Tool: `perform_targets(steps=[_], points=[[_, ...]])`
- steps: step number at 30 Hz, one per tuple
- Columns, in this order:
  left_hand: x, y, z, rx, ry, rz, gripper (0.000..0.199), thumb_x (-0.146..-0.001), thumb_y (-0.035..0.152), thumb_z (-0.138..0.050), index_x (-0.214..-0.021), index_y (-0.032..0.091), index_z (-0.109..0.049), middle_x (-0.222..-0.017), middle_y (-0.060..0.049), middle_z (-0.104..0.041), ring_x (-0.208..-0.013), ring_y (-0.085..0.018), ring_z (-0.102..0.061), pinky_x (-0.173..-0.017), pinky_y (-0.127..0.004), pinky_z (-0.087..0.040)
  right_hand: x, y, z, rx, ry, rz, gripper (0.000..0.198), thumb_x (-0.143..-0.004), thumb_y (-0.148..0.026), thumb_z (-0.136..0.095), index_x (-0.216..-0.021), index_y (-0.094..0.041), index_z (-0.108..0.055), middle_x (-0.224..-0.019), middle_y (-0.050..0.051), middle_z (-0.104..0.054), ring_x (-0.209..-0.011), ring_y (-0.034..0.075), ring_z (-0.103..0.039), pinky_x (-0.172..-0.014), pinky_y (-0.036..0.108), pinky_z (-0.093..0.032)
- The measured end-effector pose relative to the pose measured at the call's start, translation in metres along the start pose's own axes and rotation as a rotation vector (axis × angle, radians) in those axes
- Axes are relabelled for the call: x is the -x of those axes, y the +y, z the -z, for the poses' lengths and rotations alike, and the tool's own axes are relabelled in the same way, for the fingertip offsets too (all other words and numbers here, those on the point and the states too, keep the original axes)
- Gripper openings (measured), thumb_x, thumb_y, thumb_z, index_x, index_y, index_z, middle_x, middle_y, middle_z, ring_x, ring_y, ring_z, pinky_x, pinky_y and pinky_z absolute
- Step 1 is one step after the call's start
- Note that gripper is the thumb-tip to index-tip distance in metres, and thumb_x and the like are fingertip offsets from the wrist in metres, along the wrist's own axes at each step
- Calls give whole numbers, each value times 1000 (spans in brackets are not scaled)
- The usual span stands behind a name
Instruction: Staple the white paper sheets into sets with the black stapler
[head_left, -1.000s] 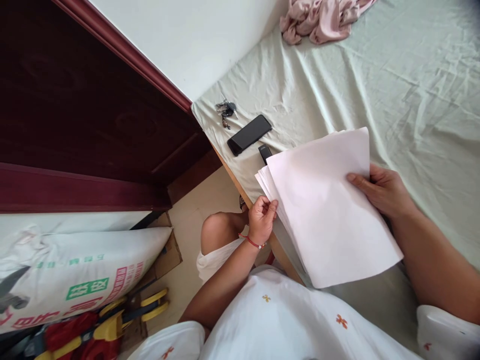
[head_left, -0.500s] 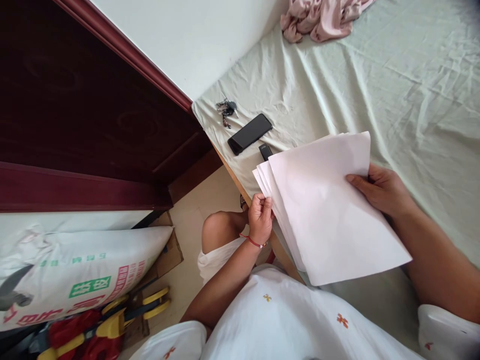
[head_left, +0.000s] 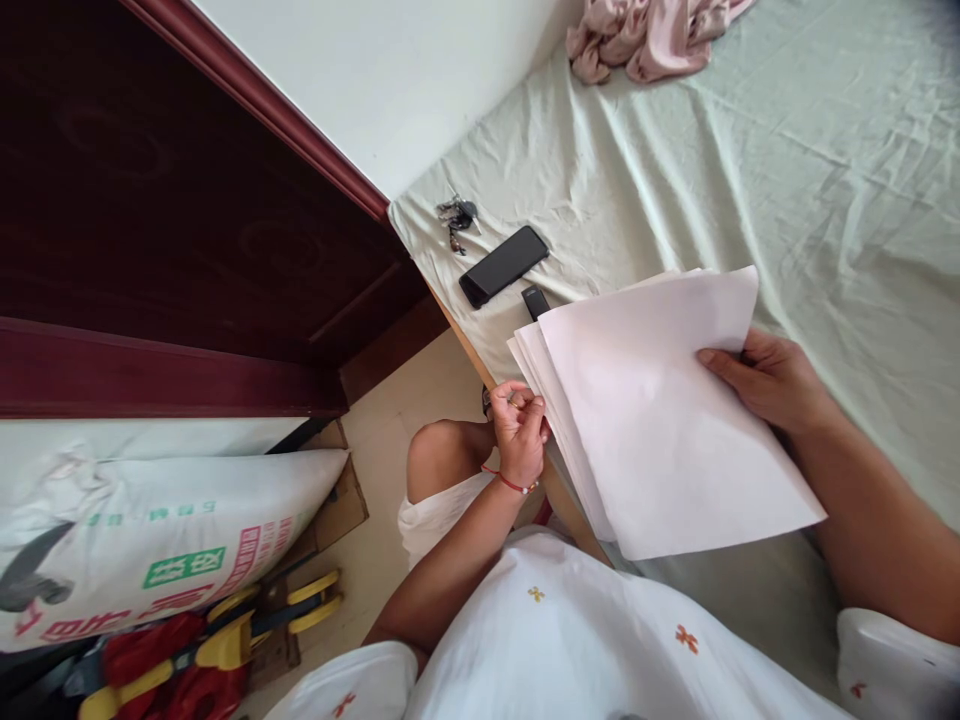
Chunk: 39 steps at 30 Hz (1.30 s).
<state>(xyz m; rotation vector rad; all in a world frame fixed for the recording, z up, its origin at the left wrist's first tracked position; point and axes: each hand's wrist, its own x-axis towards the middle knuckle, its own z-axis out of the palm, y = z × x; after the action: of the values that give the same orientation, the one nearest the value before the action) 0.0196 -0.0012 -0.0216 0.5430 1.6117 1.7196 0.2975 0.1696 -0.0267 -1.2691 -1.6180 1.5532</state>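
My right hand [head_left: 772,380] grips a thin stack of blank white paper sheets [head_left: 660,420] by the far right edge, thumb on top and fingers underneath. The sheets are slightly fanned, so several edges show along the left side. At that left edge is my left hand [head_left: 521,430], its fingers curled and its thumb pressed in against the margin of the lower sheets. A ring and a red bracelet show on it. The stack is tilted above the bed edge, in front of my white shirt. Beyond its upper left corner lies a small black object [head_left: 535,302], partly covered by the paper.
A black phone [head_left: 504,266] and a bunch of keys [head_left: 457,215] lie on the pale green bedsheet [head_left: 825,200]. Pink cloth [head_left: 652,40] is heaped at the back. On the left are dark red wooden furniture [head_left: 187,200], a printed white sack [head_left: 187,530] and yellow-and-red items [head_left: 225,640].
My left fingers have shifted and loosened a little at the paper's edge, showing the ring. The stack's upper right corner has moved slightly right, while my right hand keeps its grip.
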Motion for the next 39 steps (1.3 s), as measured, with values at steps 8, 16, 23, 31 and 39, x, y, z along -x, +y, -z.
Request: perform_targets(steps=[8, 16, 23, 31, 39], points=[[-2, -8, 3, -8, -1, -16, 41, -82, 51, -89, -104, 23, -70, -84, 2, -62, -57, -6, -46, -49, -18, -39, 3, -10, -4, -99, 32, -34, 25, -86, -47, -87, -103, -29, -86, -91, -3, -83, -70, 14, -70, -63, 24, -58], [0, -2, 4, 52, -29, 56, 52, -74, 61, -93, -106, 23, -76, -84, 1, -61, -60, -7, -46, -51, -19, -40, 3, -10, -2, -85, 35, -25, 26, -84, -46, -89, -104, -29, -88, -92, -2, -84, -71, 15, -70, -63, 26, -59], [-1, 3, 1, 95, -9, 35, 48, -76, 45, -93, -114, 29, -69, -92, 3, -65, -56, -5, -46, -44, -16, -33, 3, -11, -2, -113, 35, -14, 25, -85, -44, -89, -106, -30, -88, -99, -2, -86, -77, 15, -73, -70, 26, -61], [-2, 3, 4, 90, -24, 118, 43, -68, 47, -96, -98, 23, -78, -80, 2, -60, -56, -6, -44, -45, -17, -33, 4, -15, -3, -108, 39, -3, 27, -82, -45, -89, -104, -28, -88, -100, 0, -86, -79, 18, -74, -72, 30, -63], [-4, -9, 10, -111, -66, -42, 48, -79, 61, -92, -78, 20, -66, -72, 5, -50, -57, -7, -39, -52, -21, -34, 4, -16, -4, -5, 42, -26, 36, -81, -47, -89, -111, -27, -87, -88, -2, -83, -67, 15, -68, -59, 25, -57]])
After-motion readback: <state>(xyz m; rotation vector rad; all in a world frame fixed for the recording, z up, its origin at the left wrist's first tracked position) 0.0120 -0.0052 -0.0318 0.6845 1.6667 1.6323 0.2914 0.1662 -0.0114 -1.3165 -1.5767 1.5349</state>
